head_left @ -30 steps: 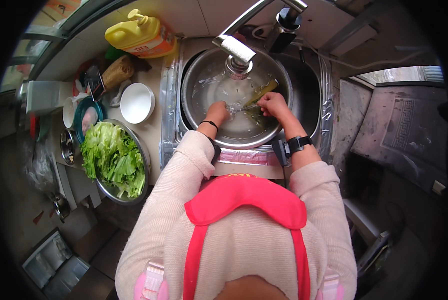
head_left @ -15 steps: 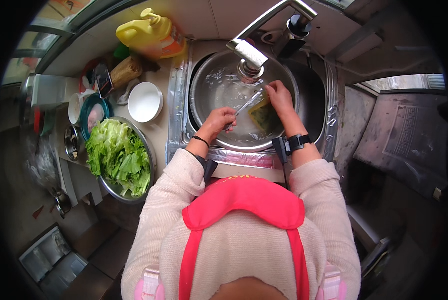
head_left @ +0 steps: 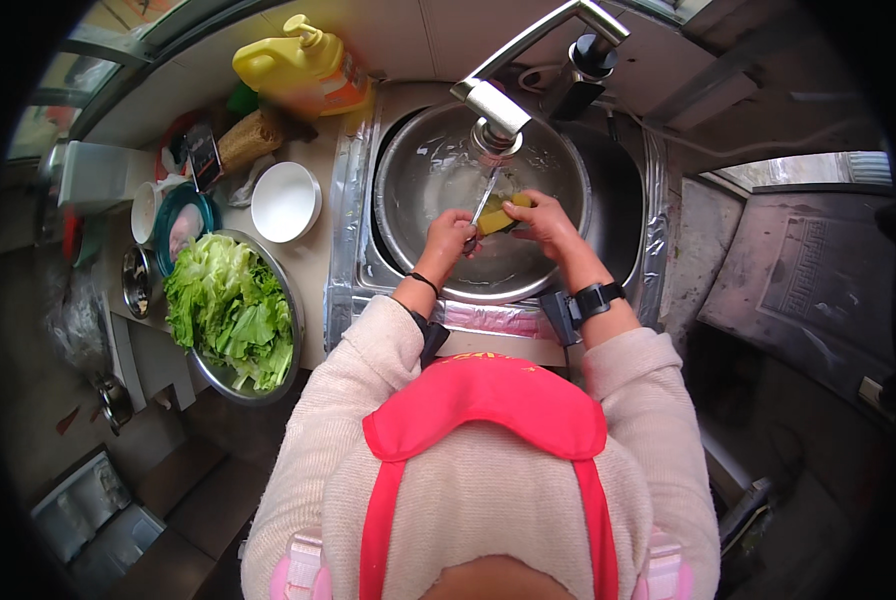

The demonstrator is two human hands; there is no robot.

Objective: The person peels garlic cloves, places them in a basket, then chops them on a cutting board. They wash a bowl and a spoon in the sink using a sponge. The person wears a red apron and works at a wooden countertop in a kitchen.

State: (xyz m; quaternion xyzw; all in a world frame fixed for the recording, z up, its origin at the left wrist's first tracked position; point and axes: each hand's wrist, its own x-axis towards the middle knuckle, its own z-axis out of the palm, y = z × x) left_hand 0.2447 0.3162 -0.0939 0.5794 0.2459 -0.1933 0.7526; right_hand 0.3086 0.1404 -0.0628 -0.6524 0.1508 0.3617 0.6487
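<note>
My left hand (head_left: 452, 232) is closed round the lower end of a slim shiny metal utensil (head_left: 487, 197), whose exact kind I cannot make out. It points up and away, toward the tap. My right hand (head_left: 548, 222) grips a yellow sponge (head_left: 495, 221), holding it against or just beside the utensil. Both hands are over a round metal basin (head_left: 386, 190) with water in it, set in the sink (head_left: 623, 240). Above the basin's far side hangs the tap (head_left: 496, 110).
Left of the sink stand a white bowl (head_left: 286, 203), a metal bowl (head_left: 294, 335) heaped with leafy greens (head_left: 230, 310), and a teal bowl (head_left: 204, 205). A yellow pump jug (head_left: 308, 72) is at the back. A dark panel (head_left: 818, 280) lies to the right.
My right hand has taken hold of the sponge, which was in the basin, and brought it left to the utensil. The utensil now points more steeply away from me.
</note>
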